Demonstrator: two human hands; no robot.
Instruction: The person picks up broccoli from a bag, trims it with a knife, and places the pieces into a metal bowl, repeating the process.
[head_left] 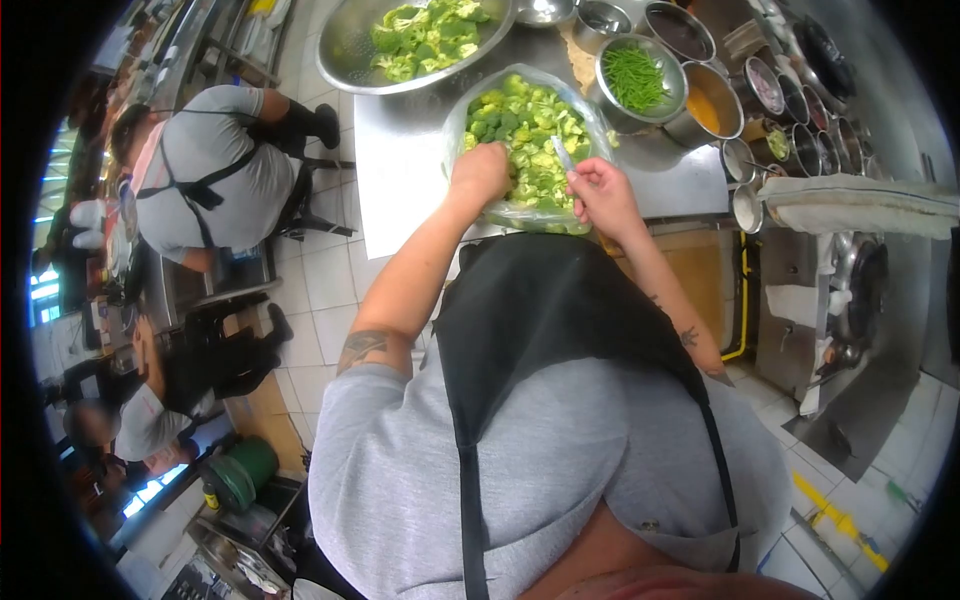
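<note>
Cut broccoli florets (540,115) fill a clear plastic bag (453,128) that stands wide at the table's near edge. My left hand (482,174) is closed over the bag's left side, and whatever its fingers hold is hidden. On the right, my right hand (604,194) grips a small knife (563,152), its pale blade pointing up and away over the florets. Beyond the bag to the left, a perforated metal colander (345,72) holds more broccoli florets (430,38).
The steel table (390,170) carries a bowl of chopped green vegetables (633,80) and a pot of orange liquid (708,100) at right. Several pots stand beyond. A cloth-covered bar (860,205) juts in at right. Two co-workers (215,170) are at the left.
</note>
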